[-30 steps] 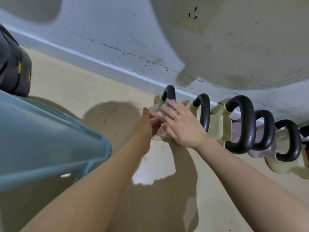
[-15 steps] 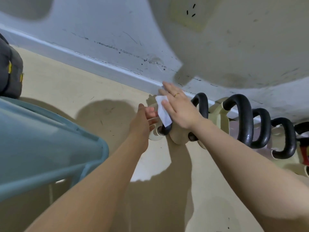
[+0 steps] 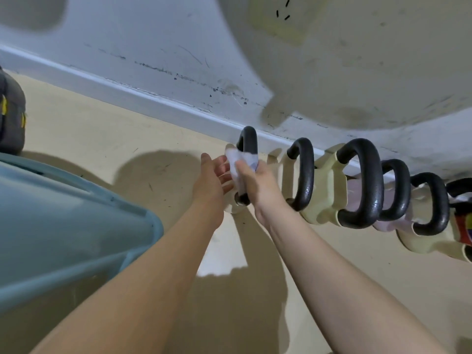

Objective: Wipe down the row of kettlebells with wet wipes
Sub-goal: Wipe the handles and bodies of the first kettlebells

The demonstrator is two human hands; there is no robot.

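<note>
A row of several kettlebells with black handles and cream or pale pink bodies stands on the floor along the wall. The leftmost kettlebell (image 3: 247,140) shows its black handle above my hands. My right hand (image 3: 258,183) grips that handle with a white wet wipe (image 3: 238,162) wrapped around it. Just left of the handle, my left hand (image 3: 213,178) has its fingers spread beside the wipe and the kettlebell's cream body. The second kettlebell (image 3: 305,175) and the large third one (image 3: 367,185) stand to the right, untouched.
A teal plastic bin (image 3: 66,221) fills the left side, close to my left arm. A dark grey bag (image 3: 11,116) lies at the far left edge. The scuffed white wall and baseboard (image 3: 153,98) run right behind the kettlebells. Beige floor lies in front.
My right hand has moved from the top of the first handle, palm flat on the wipe, down to a grip around the handle's side. The handle top is now uncovered. My left hand opened slightly.
</note>
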